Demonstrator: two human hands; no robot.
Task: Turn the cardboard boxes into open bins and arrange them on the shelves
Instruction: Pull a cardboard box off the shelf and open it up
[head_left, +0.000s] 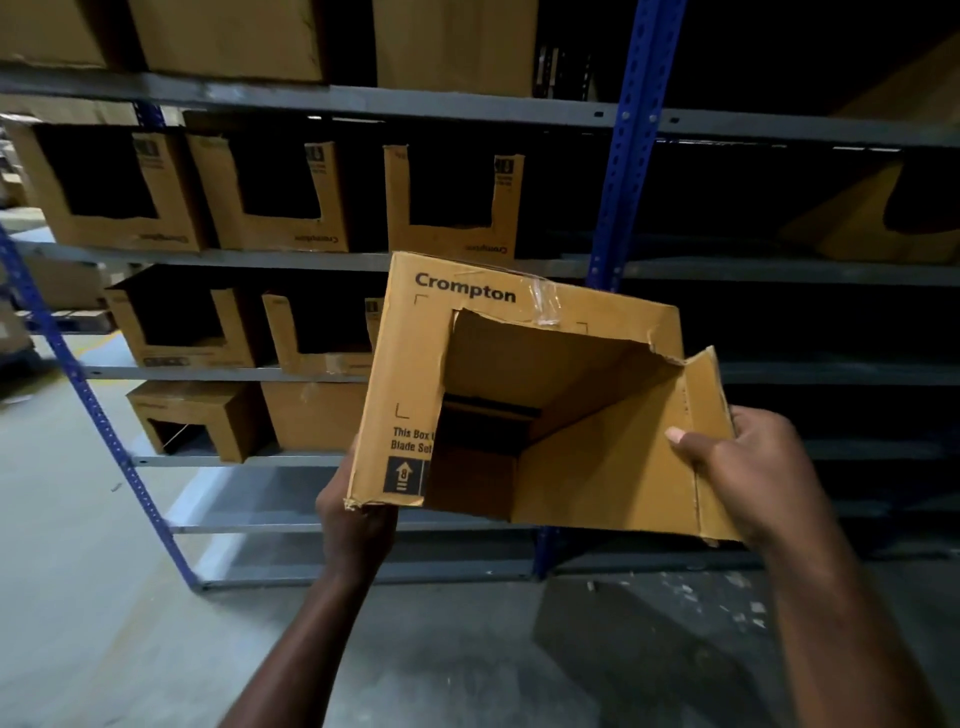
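I hold a brown "Crompton" cardboard box (415, 374) in front of the shelves, tilted, its cut-out front open toward me so the inside shows. My left hand (356, 525) grips its lower left corner from below. My right hand (748, 467) grips the right wall, thumb inside the opening. Several finished bins stand on the shelves behind: three on the upper row, such as one bin (452, 244), and two (187, 353) on the row below.
Grey metal shelves (311, 260) on blue uprights (621, 182) fill the view. Closed boxes (228, 36) sit on the top level. A small bin (208, 415) and a plain box stand lower left. The right bay is dark. Cardboard scraps (737, 603) lie on the concrete floor.
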